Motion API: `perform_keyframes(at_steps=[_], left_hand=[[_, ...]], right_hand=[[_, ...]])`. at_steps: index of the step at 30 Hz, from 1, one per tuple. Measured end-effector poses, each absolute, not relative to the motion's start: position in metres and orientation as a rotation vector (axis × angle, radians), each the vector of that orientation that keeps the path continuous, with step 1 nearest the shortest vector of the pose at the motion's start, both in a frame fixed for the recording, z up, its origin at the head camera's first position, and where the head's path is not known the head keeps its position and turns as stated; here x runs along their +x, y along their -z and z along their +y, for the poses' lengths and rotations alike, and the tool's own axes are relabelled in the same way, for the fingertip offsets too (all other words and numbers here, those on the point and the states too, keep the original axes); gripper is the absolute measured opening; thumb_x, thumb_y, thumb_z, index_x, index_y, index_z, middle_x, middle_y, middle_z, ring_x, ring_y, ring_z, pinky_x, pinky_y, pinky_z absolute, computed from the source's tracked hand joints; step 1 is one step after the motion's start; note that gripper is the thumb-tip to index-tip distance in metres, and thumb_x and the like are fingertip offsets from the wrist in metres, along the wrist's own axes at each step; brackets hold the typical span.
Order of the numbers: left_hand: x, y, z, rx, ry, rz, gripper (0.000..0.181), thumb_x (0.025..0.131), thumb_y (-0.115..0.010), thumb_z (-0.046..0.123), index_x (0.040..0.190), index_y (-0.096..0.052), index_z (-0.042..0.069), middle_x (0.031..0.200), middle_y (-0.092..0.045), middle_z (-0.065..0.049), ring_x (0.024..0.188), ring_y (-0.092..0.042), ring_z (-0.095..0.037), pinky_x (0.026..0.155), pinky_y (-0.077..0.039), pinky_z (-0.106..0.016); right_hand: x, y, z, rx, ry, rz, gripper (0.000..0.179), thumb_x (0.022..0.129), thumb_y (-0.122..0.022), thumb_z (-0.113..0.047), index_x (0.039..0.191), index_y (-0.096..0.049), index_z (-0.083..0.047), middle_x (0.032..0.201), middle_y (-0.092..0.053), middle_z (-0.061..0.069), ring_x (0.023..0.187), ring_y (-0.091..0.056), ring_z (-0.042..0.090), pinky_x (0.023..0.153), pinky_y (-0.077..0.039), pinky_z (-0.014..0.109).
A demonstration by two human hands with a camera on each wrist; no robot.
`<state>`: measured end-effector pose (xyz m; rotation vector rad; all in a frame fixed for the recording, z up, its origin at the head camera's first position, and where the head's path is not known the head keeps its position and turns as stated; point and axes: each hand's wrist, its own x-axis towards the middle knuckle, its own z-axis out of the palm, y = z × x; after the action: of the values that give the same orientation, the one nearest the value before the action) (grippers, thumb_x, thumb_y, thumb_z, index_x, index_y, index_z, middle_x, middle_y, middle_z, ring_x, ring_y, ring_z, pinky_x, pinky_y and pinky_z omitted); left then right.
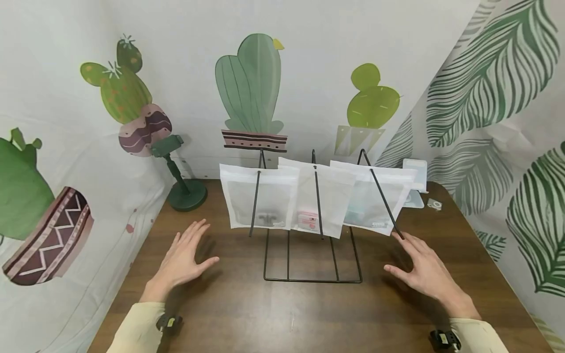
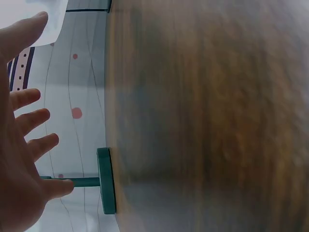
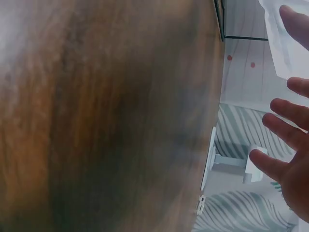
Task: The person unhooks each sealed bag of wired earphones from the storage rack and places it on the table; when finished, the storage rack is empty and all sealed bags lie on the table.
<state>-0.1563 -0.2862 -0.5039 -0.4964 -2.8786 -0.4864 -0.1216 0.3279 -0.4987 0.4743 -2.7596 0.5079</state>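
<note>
A black wire rack (image 1: 313, 280) stands mid-table, with three white pouches hung in a row on its prongs. The left pouch (image 1: 260, 196) shows a small grey item through its front. Pink print marks the middle pouch (image 1: 328, 201), and the right pouch (image 1: 375, 196) has something pale blue inside. My left hand (image 1: 183, 257) hovers over the table left of the rack, fingers spread, holding nothing. On the other side my right hand (image 1: 423, 269) is held likewise, its fingertips overlapping the tip of the right prong in the head view.
A green phone stand (image 1: 187, 195) with a round base is at the back left. Behind the right pouch stands a light blue stand (image 1: 415, 175), with a small silvery clip-like item (image 1: 434, 204) beside it. A cactus-print cloth (image 1: 318, 59) hangs behind the wooden table (image 1: 265, 318).
</note>
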Motion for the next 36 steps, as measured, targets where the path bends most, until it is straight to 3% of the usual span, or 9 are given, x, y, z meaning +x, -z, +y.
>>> perform_keyframes(at_steps=[11,20,29,36], left_hand=[[-0.16,0.501,-0.275,-0.528,0.64,-2.849,0.095,0.078,-0.076,0.053,0.153,-0.027,0.022,0.159,-0.029,-0.005,0.144,-0.031,-0.031,0.11,-0.032,-0.059],[-0.163,0.497,-0.266,-0.507,0.776,-2.857,0.096,0.08,-0.075,0.051,0.155,-0.019,0.031,0.16,-0.026,-0.004,0.141,-0.036,-0.033,0.098,-0.043,-0.061],[-0.177,0.496,-0.263,-0.57,0.935,-2.777,0.094,0.079,-0.079,0.043,0.153,-0.026,0.02,0.148,-0.041,-0.009,0.133,-0.044,-0.028,0.101,-0.043,-0.055],[-0.185,0.497,-0.261,-0.63,1.097,-2.697,0.09,0.08,-0.08,0.036,0.151,-0.03,0.015,0.147,-0.044,-0.008,0.132,-0.046,-0.028,0.101,-0.045,-0.055]], right_hand=[[-0.123,0.507,0.319,0.558,-0.504,-2.806,0.09,0.071,-0.082,-0.05,0.145,-0.045,-0.013,0.139,-0.05,0.024,0.124,-0.044,0.049,0.094,-0.039,0.064],[-0.125,0.512,0.31,0.621,-0.479,-2.863,0.089,0.073,-0.078,-0.057,0.144,-0.046,-0.012,0.142,-0.046,0.027,0.126,-0.044,0.05,0.097,-0.036,0.065],[-0.132,0.513,0.302,0.663,-0.435,-2.875,0.09,0.074,-0.076,-0.06,0.145,-0.045,-0.013,0.142,-0.047,0.026,0.127,-0.044,0.048,0.098,-0.037,0.065],[-0.136,0.514,0.297,0.68,-0.411,-2.938,0.092,0.075,-0.073,-0.063,0.145,-0.044,-0.012,0.146,-0.042,0.028,0.132,-0.039,0.048,0.101,-0.034,0.067]])
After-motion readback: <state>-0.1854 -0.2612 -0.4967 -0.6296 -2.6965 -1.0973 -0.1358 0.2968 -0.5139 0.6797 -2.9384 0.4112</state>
